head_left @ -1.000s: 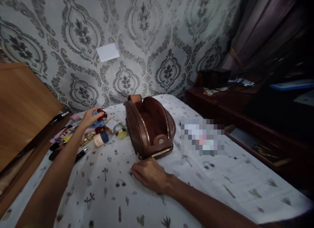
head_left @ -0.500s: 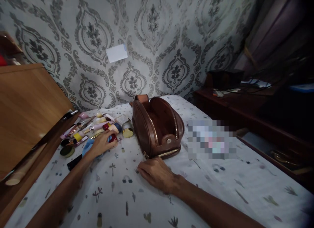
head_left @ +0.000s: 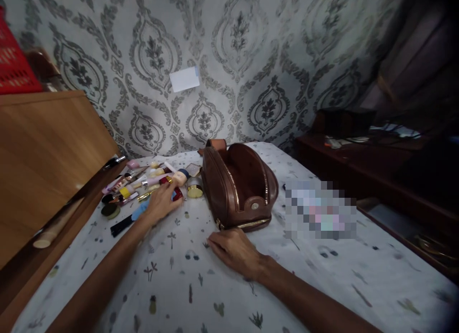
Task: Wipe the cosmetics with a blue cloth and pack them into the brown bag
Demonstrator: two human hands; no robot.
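My left hand (head_left: 162, 202) is low over the cosmetics on the left of the bed. A small red case (head_left: 177, 194) shows between its thumb and fingers, partly hidden. Blue cloth (head_left: 140, 210) lies under the same hand, beside a black slim item (head_left: 122, 225). Just past the fingertips are a jar with a navy lid (head_left: 181, 176) and a gold-rimmed round jar (head_left: 194, 188). My right hand (head_left: 234, 251) rests on the sheet, fingers curled, at the front of a brown leather bag (head_left: 222, 189). The bag stands upright, unzipped; whether its fingers grip anything is hidden.
Brushes, tubes and a dark green round pad (head_left: 110, 210) lie spread on the patterned sheet (head_left: 211, 285). A wooden board (head_left: 53, 156) borders the left, with a red basket (head_left: 16, 60) above. Right of the bag is a blurred-out item (head_left: 321, 209); a dark red desk (head_left: 340, 161) stands beyond.
My left hand has come nearer with the red case and blue cloth, from the back of the pile to its front. My right hand stays by the bag. The view has turned left.
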